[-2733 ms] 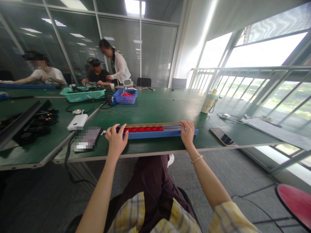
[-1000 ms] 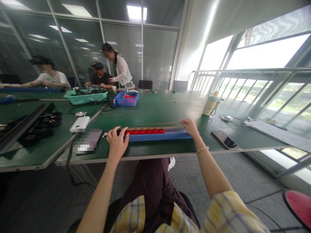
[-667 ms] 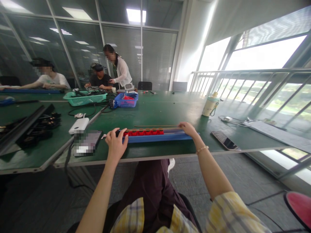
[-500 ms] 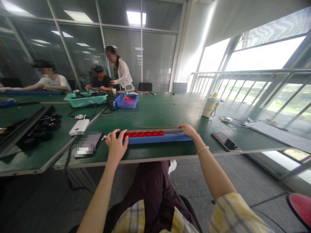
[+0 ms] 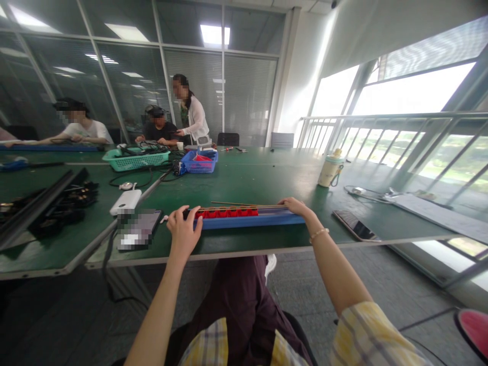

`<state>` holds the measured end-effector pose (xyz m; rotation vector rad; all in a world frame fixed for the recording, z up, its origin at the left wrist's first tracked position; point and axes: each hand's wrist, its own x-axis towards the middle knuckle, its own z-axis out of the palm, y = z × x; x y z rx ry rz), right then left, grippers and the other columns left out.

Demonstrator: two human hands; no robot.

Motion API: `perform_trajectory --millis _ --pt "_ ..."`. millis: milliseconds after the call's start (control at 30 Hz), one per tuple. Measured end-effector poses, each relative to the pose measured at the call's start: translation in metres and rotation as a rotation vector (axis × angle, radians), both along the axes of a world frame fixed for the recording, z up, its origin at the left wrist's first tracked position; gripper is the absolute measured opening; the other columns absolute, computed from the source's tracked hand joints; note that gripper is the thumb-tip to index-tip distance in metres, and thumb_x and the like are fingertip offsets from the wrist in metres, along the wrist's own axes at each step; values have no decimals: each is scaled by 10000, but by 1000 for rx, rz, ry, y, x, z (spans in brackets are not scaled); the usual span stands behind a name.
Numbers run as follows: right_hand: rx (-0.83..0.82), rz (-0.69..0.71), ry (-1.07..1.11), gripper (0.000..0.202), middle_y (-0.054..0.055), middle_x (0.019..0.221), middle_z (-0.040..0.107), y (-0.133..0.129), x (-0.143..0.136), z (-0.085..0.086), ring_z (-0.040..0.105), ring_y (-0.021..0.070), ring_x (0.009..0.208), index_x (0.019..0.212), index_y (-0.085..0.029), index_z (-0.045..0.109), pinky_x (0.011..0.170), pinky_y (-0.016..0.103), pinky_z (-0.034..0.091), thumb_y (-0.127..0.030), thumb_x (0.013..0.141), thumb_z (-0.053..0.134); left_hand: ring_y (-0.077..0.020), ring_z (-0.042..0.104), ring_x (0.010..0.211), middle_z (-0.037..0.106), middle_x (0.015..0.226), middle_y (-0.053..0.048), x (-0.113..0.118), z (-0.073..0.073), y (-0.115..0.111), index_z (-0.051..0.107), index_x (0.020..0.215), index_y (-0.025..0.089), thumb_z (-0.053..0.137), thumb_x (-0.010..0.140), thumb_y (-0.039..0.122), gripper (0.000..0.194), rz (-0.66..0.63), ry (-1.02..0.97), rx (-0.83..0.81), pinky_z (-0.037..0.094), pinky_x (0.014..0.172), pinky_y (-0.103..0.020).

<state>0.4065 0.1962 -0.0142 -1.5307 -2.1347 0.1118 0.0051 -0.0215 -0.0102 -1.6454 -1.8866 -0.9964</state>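
A long blue tray (image 5: pixel 247 221) lies crosswise near the front edge of the green table. Red pieces (image 5: pixel 229 213) sit in a row in its left and middle part. Thin tan rods run along the top, and one thin rod (image 5: pixel 224 203) sticks out at a slight angle behind the tray. My left hand (image 5: pixel 184 223) grips the tray's left end, thumb in front and fingers over the top. At the right end my right hand (image 5: pixel 297 208) is closed around the tray and the rod ends; its fingertips are partly hidden.
Left of the tray lie a phone (image 5: pixel 141 231) and a white device (image 5: pixel 125 202). Behind are a green basket (image 5: pixel 137 161) and a blue basket (image 5: pixel 200 163). A bottle (image 5: pixel 330 170) and a phone (image 5: pixel 354 225) are to the right. Three people are across the table.
The view has tilted slightly, so the scene sits a little lower. Both hands keep their places on the tray.
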Motion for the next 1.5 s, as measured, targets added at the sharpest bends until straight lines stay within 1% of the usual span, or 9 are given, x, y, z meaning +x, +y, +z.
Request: perform_trajectory --millis 100,300,433,533,667,800,1067,1267,1500 --pt "-195 5 -53 397 31 1052 770 -2 0 2 673 218 975 933 -275 785 960 453 441 -146 883 413 -341 376 1212 486 1352 -147 0 0 0 669 1253 268 467 945 410 395 1 0 -2 350 1017 -519" --pt "-88 9 -11 373 25 1045 763 -14 1 -3 667 216 972 1063 -288 740 932 404 454 -199 923 406 -341 374 1216 486 1349 -148 1 1 -1 672 1251 267 468 944 404 393 -2 -12 -13 351 1009 -515" --pt "-35 71 184 352 25 1017 759 -20 3 -3 653 207 959 1171 -282 684 895 354 477 -292 946 413 -342 373 1218 484 1354 -150 1 1 -1 665 1260 263 461 952 410 397 -4 -2 -9 357 1009 -521" --pt "-115 195 431 459 66 1012 754 -25 4 5 650 200 887 1223 -221 664 868 346 505 -487 971 386 -339 376 1218 486 1355 -146 1 0 -1 666 1259 265 467 954 407 390 -2 0 -6 362 1012 -522" --pt "-352 383 535 609 85 1082 751 -34 9 20 656 245 997 1055 -180 763 972 381 479 -701 874 504 -339 384 1216 493 1349 -140 -1 0 -1 670 1252 272 485 949 402 378 2 -2 0 362 1017 -530" --pt "-491 431 542 568 74 1036 767 -41 11 28 648 284 1074 956 -183 803 1053 402 431 -693 728 706 -339 387 1210 499 1341 -144 0 0 -1 676 1247 269 495 946 394 372 1 0 12 367 1015 -532" --pt "-458 408 620 539 86 1083 758 -44 10 30 638 278 1084 947 -176 812 1036 383 420 -647 687 769 -339 389 1205 497 1344 -144 -1 -2 0 664 1274 280 492 948 396 387 0 11 14 372 1005 -532" --pt "-424 354 679 589 76 934 761 -39 14 24 644 247 952 968 -163 804 952 373 443 -682 701 730 -341 386 1206 499 1346 -148 -3 -3 1 664 1280 273 487 948 400 397 3 19 17 371 1010 -533" --pt "-297 299 811 596 86 909 747 -26 18 11 626 231 935 754 -167 770 927 347 442 -753 712 668 -346 387 1207 500 1345 -152 -2 -3 2 675 1262 272 493 942 396 388 7 12 12 376 1006 -544"
